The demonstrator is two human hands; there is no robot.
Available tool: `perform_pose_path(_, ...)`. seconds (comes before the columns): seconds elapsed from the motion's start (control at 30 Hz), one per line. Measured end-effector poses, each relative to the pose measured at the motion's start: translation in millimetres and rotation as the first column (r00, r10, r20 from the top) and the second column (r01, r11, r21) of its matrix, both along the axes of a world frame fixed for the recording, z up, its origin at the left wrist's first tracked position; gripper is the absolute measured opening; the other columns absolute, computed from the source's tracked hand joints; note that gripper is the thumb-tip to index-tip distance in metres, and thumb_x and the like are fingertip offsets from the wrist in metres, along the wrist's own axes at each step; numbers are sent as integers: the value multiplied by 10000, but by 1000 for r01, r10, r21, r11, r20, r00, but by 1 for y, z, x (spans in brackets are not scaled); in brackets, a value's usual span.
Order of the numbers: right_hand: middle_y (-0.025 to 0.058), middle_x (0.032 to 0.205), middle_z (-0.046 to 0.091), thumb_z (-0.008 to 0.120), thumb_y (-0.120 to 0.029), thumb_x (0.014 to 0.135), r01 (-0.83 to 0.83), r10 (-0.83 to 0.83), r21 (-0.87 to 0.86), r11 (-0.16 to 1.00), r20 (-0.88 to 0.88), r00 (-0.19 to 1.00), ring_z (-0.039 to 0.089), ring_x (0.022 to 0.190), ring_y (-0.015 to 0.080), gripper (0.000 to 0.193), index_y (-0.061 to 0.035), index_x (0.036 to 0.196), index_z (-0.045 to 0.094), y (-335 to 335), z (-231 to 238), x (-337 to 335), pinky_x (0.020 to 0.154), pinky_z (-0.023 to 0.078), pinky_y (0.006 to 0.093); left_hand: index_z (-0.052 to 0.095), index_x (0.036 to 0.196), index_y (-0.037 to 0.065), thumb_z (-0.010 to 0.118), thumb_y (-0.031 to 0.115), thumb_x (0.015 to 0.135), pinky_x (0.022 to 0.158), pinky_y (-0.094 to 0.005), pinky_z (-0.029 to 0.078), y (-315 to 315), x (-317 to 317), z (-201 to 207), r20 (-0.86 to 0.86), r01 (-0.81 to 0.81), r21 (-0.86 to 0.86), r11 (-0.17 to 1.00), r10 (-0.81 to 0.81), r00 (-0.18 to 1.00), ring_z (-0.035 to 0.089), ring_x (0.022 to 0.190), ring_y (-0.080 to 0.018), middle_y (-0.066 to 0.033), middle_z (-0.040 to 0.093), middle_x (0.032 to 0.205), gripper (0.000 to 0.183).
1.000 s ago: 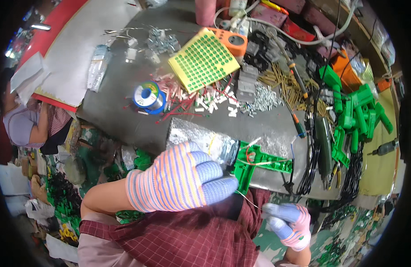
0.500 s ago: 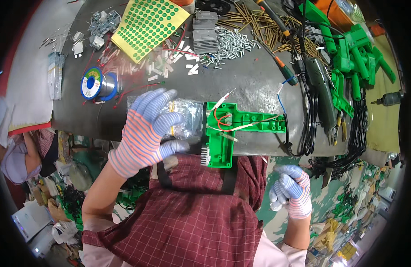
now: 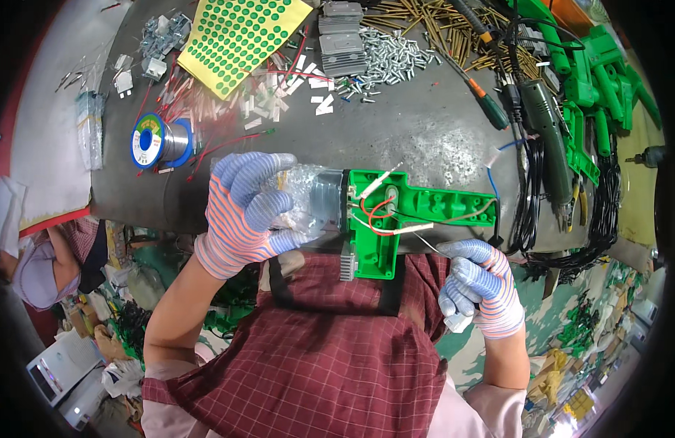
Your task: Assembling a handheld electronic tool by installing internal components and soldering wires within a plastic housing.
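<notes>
A green T-shaped plastic housing half [image 3: 375,252] lies open-side up at the front edge of the table. Red, white and dark wires [image 3: 381,219] run inside it, some in white sleeves. A grey finned metal piece [image 3: 347,264] sits at its lower left corner. My left hand [image 3: 246,204] wraps round the clear plastic-covered part [image 3: 308,197] that joins the housing's left side. Beside the handle, my right hand [image 3: 476,288] is closed, its thumb and forefinger pinching a thin pale wire [image 3: 429,244] that leads towards the housing. A small white piece [image 3: 458,322] shows under its curled fingers.
A solder spool [image 3: 161,140] stands at left. Along the back lie a yellow sticker sheet [image 3: 242,44], grey heat sinks [image 3: 342,47], screws [image 3: 392,55] and brass rods [image 3: 454,33]. A screwdriver [image 3: 487,102], black cables [image 3: 527,204] and green housings [image 3: 597,80] are at right.
My right hand has risen towards the housing, and a thin wire now shows at its fingertips. My left hand and the housing have shifted slightly right in view.
</notes>
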State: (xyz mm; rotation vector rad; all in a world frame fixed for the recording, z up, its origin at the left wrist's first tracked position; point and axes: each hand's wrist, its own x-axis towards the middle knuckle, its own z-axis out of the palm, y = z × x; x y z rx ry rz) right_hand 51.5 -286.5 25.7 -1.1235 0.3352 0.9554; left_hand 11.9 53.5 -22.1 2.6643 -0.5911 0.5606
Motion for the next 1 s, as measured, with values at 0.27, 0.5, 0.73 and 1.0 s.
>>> perform_pose_path(0.27, -23, 482, 393, 621, -128, 927, -49, 49, -56, 997, -3, 999, 401, 361, 92, 282, 40, 1152, 642, 9, 5, 3, 454, 492, 313, 461, 1042, 188, 806, 440, 717, 826, -467, 454, 4, -5, -9, 60, 20, -58, 998, -17, 998, 572, 1000, -344, -149, 600, 1213, 536)
perform_pose_path(0.5, 75, 689, 651, 626, -119, 940, -153, 225, -262, 953, 271, 936, 589, 517, 90, 264, 20, 1161, 671, 5, 10, -4, 525, 515, 258, 451, 1018, 191, 780, 355, 759, 810, -451, 469, 4, -8, -9, 84, 19, -61, 998, -14, 996, 590, 967, -328, -150, 612, 1189, 450)
perform_pose_path(0.73, 45, 700, 659, 588, -74, 949, -241, 258, -134, 961, 131, 957, 575, 522, 66, 268, -18, 1200, 660, 11, 3, 1, 452, 434, 218, 470, 960, 191, 768, 366, 772, 798, -464, 480, 3, -5, -10, 111, 52, -53, 997, -46, 993, 608, 948, -342, -153, 624, 1166, 394)
perform_pose_path(1.0, 53, 852, 671, 554, -56, 949, -159, 319, -373, 914, 419, 850, 611, 691, 87, 292, -41, 1225, 648, 54, 3, -3, 648, 504, 259, 486, 854, 111, 857, 386, 646, 815, -466, 473, 1, 8, 1, -46, 12, -7, 1000, -12, 999, 589, 964, -356, -178, 612, 1164, 506)
